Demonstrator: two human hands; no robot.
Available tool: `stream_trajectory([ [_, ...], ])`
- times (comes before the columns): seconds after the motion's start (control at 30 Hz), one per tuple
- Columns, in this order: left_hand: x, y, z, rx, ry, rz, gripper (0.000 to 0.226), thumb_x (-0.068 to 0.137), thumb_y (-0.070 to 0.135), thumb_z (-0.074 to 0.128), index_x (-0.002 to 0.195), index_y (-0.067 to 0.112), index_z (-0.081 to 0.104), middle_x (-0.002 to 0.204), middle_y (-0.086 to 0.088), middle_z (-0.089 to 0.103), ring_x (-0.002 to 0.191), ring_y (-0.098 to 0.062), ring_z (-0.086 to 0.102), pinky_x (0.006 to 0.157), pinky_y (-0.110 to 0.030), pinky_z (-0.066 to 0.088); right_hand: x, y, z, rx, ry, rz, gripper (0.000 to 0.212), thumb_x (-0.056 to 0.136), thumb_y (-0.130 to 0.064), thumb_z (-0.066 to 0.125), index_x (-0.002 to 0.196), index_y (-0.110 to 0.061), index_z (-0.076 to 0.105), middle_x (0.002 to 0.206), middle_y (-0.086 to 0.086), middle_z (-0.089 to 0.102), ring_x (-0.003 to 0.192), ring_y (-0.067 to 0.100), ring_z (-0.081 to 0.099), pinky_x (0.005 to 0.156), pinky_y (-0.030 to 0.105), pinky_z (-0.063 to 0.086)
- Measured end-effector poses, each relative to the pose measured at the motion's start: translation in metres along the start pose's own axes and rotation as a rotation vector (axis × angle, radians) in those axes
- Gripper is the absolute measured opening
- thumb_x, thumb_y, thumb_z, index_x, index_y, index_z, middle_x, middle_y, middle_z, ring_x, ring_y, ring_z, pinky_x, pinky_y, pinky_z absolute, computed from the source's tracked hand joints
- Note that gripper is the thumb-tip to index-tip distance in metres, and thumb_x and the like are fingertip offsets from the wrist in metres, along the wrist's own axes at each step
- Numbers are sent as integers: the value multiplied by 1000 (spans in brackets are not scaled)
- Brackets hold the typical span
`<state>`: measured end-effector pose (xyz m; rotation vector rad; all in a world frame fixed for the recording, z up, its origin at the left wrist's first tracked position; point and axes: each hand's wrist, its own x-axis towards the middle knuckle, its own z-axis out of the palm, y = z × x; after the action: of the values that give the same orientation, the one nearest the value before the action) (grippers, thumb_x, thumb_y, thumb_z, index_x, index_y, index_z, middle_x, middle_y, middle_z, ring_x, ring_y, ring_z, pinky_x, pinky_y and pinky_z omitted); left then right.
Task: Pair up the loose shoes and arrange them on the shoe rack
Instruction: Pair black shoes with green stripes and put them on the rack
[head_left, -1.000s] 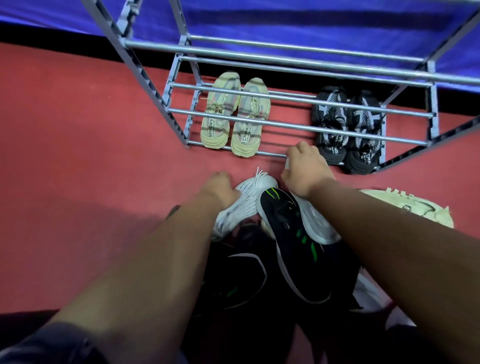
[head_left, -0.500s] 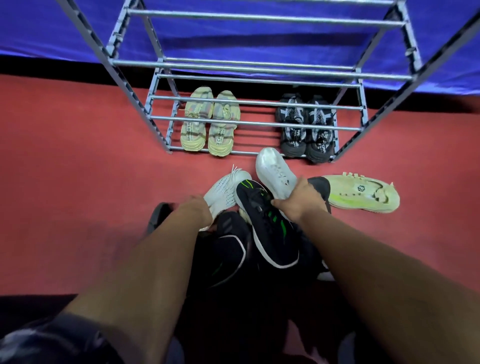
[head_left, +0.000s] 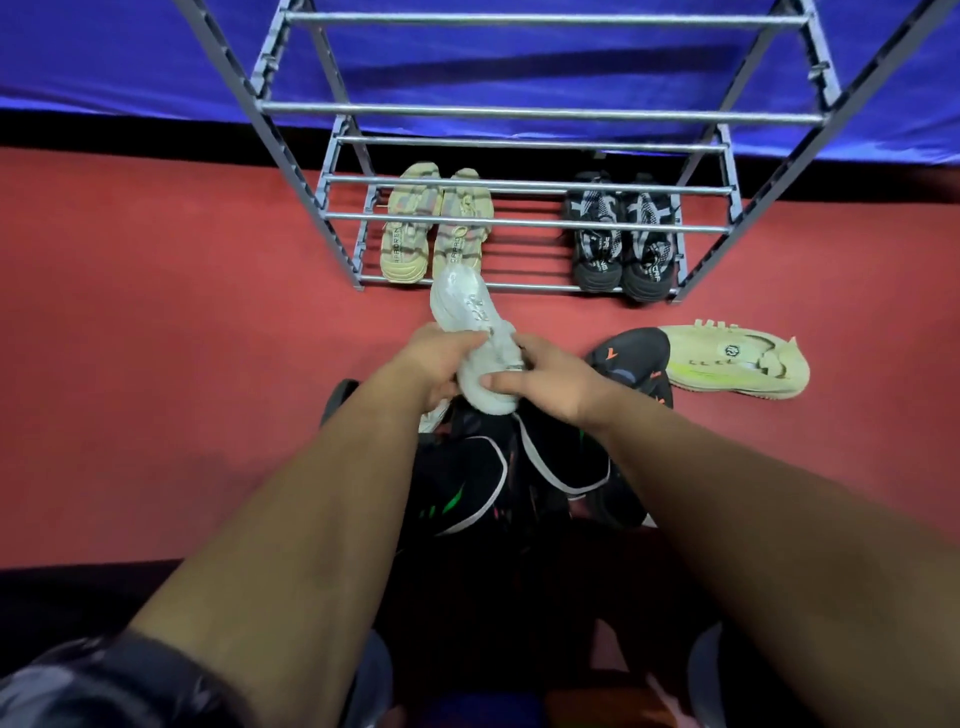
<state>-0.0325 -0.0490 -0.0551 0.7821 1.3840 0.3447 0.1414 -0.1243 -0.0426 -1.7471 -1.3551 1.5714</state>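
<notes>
Fingers of left hand (head_left: 436, 358) and right hand (head_left: 545, 379) clamped on white shoes (head_left: 480, 343), pressed together as pair, toes toward shoe rack (head_left: 519, 223). Half second ago: hands apart, each on separate white shoe in floor pile; now both shoes lifted, joined above dark shoes (head_left: 467, 483). Means third pair matched, likely headed to free middle of bottom shelf, between beige pair (head_left: 431, 228) and black patterned pair (head_left: 623, 234). Lime shoe (head_left: 737, 358) alone on red floor (head_left: 156, 364), unmatched.
</notes>
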Motion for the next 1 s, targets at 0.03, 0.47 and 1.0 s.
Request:
stream_trajectory([
  [0.03, 3, -8, -11, 51, 108, -4, 33, 94, 13, 69, 126, 8, 66, 109, -13, 79, 92, -30, 80, 74, -42, 64, 2, 1, 1, -45, 3, 48, 37, 82, -39, 77, 119, -44, 70, 115, -21, 75, 114, 11, 69, 94, 24, 51],
  [0.47, -12, -45, -69, 953, 682, 299, 34, 91, 6, 55, 121, 6, 70, 131, -20, 58, 120, -41, 53, 102, -43, 45, -3, 30, 7, -1023, -37, 444, 154, 51, -95, 70, 163, -4, 18, 163, 16, 23, 146, 41, 32, 112, 53, 37],
  [1.0, -28, -53, -15, 969, -369, 150, 17, 88, 25, 84, 104, 30, 78, 107, 2, 76, 106, -17, 69, 102, -37, 51, -14, 17, -35, -528, 101, 277, 99, 66, -64, 74, 147, -16, 44, 137, 18, 55, 120, 37, 55, 103, 48, 49],
])
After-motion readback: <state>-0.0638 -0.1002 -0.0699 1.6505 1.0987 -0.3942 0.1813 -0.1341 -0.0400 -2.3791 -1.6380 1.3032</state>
